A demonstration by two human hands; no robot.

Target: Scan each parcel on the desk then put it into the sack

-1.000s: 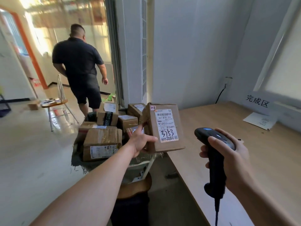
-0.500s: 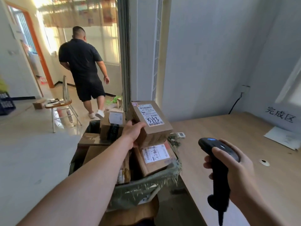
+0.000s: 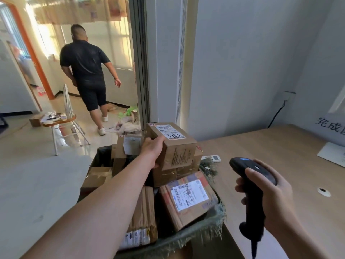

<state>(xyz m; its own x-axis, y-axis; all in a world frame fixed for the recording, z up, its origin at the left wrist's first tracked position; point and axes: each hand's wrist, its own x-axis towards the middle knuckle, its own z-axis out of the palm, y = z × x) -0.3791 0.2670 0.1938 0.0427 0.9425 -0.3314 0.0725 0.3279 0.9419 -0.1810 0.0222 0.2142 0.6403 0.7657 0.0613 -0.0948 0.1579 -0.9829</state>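
Just below the left hand point(image 3: 152, 149), which clasps the parcel point(image 3: 173, 146) by its near side, the sack point(image 3: 207, 231) brims with boxes point(image 3: 188, 197); the parcel perhaps already rests on them. Well to the right of that grip, the right hand point(image 3: 268, 200) is wrapped round the scanner point(image 3: 251, 182). This looks like the stowing step; next, let go.

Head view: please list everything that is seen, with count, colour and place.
held parcel: one, brown, above the sack's pile
other parcels: several, brown, in the sack
sack: one, dark green, left of desk
desk: one, light wood, right
scanner: one, black, over desk edge
remote control: one, white, on desk beside sack
paper: one, white, desk's right edge
chair: one, wooden seat, left floor
other person: one, black clothes, back turned, left
left hand: one, holds the held parcel
right hand: one, holds the scanner
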